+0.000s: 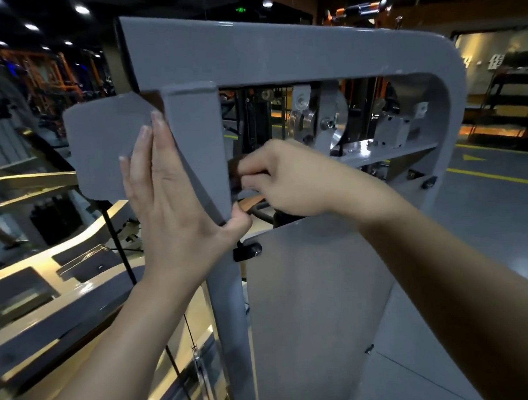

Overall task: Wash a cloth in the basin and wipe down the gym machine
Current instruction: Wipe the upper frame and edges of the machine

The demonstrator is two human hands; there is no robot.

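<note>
Head view: gym machine (280, 51) grey frame fills centre, vertical post (200, 148) long axis 12-to-6. Left hand (165, 192) flat, fingers straight, pressed on post and side plate (103, 140). Right hand (286, 177) at 3 o'clock of post, inside frame opening, fingers curled pinching small dark thing (234, 171), likely cloth, mostly hidden. Hands near, not touching. Right hand nearer post's inner face, judged next wipe. Basin not visible

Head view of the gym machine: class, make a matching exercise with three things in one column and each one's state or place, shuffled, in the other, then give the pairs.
1 left hand
2 right hand
3 silver pulley wheel

A inside the grey frame opening
B fingers straight, flat on a grey upright
C curled round a dark cloth

Pairs: 1-B, 2-C, 3-A
</note>
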